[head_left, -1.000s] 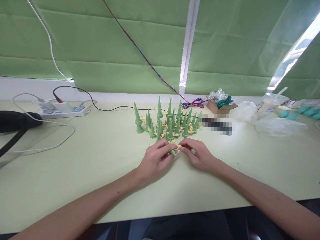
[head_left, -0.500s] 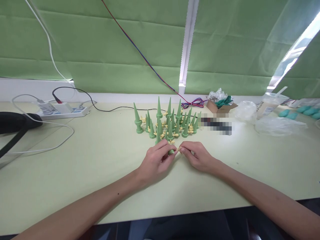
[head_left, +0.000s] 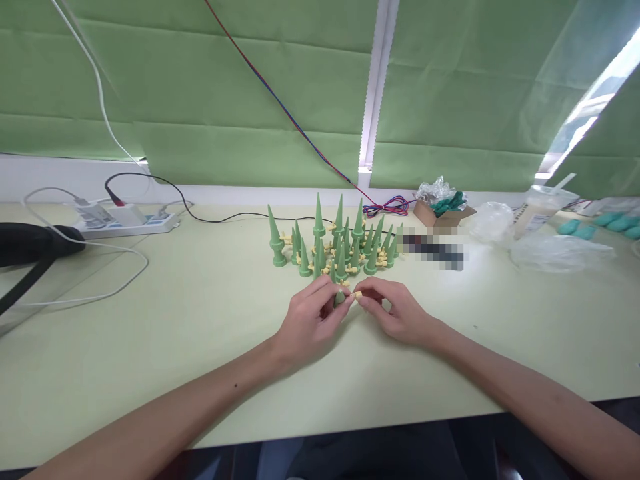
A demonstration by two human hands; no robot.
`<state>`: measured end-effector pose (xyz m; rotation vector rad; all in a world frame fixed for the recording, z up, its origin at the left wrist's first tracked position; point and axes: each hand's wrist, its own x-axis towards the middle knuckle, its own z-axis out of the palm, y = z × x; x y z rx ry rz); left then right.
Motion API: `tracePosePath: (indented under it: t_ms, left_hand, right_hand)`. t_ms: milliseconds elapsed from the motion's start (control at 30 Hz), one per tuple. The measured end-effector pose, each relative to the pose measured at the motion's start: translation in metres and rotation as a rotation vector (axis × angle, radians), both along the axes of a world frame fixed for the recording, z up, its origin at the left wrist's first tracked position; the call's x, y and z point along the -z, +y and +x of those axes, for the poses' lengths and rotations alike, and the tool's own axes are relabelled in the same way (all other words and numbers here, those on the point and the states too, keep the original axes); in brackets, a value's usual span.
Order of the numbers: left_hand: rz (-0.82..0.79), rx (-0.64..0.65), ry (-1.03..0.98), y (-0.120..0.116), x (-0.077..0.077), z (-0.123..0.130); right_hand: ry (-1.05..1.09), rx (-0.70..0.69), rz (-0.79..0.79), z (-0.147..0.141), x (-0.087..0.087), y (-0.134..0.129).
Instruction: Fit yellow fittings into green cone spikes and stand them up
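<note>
My left hand (head_left: 313,320) is closed around a green cone piece (head_left: 339,297), whose tip shows between thumb and forefinger. Right beside it, my right hand (head_left: 393,310) pinches a small yellow part (head_left: 357,295). The fingertips of both hands nearly meet at that part. Just beyond my hands, several green cones (head_left: 319,217) stand upright in a cluster, with small yellow valve-like pieces (head_left: 352,270) on and between them. My fingers hide most of the held green piece.
A power strip (head_left: 125,229) with plugs and cables lies at the left, near a black object (head_left: 40,245). At the back right are a cardboard box (head_left: 443,217), plastic bags (head_left: 493,223) and a cup (head_left: 540,210).
The yellow part between my fingertips has turned and shows more plainly. My left hand has tilted slightly, and the green tip in it points more upward.
</note>
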<state>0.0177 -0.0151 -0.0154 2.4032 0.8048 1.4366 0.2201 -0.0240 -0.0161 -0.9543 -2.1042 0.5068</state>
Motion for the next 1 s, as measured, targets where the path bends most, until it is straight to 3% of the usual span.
tracePosePath:
  t_ms: [467,1000]
  left_hand:
    - [-0.044,0.008,-0.022,-0.0012,0.0032,0.0015]
    - [0.040,0.062,0.037,-0.0028,-0.0013,-0.0012]
  right_hand:
    - [-0.021,-0.053,0.127,0.0000,0.0087,0.0021]
    - [-0.039,-0.043,0.074,-0.0002,0.0093,0.0016]
